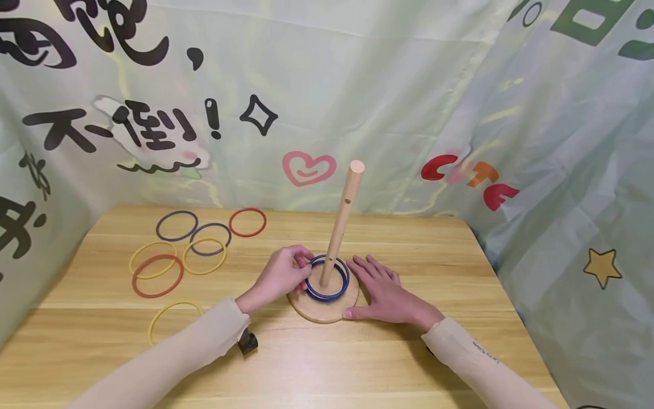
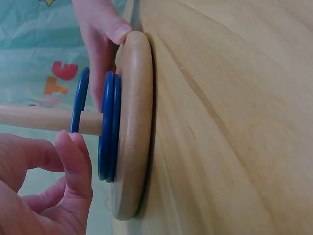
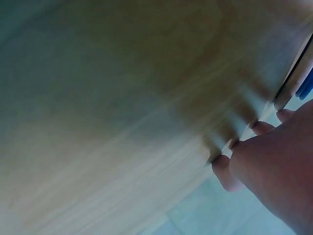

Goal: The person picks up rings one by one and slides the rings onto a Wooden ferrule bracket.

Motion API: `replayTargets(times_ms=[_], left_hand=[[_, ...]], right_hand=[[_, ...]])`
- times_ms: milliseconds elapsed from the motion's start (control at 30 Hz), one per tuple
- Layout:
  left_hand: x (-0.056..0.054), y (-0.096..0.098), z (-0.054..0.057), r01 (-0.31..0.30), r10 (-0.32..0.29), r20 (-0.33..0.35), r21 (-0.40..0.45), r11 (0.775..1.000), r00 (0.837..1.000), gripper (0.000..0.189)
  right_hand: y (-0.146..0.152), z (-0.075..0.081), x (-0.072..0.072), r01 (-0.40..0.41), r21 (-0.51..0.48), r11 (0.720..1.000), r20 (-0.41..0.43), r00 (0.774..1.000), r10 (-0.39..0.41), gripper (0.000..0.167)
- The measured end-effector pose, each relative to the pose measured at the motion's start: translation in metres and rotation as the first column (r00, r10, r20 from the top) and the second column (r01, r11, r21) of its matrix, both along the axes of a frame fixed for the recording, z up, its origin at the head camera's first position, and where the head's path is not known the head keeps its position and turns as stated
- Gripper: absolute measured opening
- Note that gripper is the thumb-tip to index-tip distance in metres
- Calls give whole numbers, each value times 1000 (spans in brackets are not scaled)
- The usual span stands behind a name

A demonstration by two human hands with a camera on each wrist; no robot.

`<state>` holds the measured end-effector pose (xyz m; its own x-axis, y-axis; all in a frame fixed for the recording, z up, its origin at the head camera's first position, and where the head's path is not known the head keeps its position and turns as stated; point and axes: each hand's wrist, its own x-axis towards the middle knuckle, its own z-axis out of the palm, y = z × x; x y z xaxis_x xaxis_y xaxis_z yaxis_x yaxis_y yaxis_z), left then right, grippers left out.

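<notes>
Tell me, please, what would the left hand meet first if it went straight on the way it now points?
Most likely the wooden post, which stands inside the blue ring that the left hand pinches; exact depth is hard to judge.

left sleeve (image 1: 168, 358): beige, small black device (image 1: 248, 342) at cuff (image 1: 239, 316) | right sleeve (image 1: 467, 363): beige, dark lettering (image 1: 485, 351)

With our left hand (image 1: 286, 270) we pinch; our right hand (image 1: 388, 295) lies with thumb and fingers spread apart.
</notes>
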<state>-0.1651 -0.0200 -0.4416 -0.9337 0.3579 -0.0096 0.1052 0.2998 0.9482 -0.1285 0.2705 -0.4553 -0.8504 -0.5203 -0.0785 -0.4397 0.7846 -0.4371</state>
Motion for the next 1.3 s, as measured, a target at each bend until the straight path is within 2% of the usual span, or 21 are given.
replayTargets(times_ms=[300,533,800,1100,1300], left_hand=[[1,-3,-7,-7,9,44,-32,999,999,21],[2,-7,-12,-5,6,65,-18,1000,998,22],[4,-17,-13,-15,15,41,0,1000,999,24],[23,-45,-10,-63,55,-72,-119,991,996,24],[46,-75,-14,-103,79,-134,-185,977,988,22]], right_hand=[[-2,0,1,-6,-10,1000,13,1000,6,111],[-3,-2,0,-9,-6,1000,9,1000,9,111],[-3,1,1,-1,-12,1000,11,1000,1,112],[-1,1,2,-6,-5,1000,-7,1000,6,111],[-1,1,2,-9,-9,1000,-17,1000,9,109]])
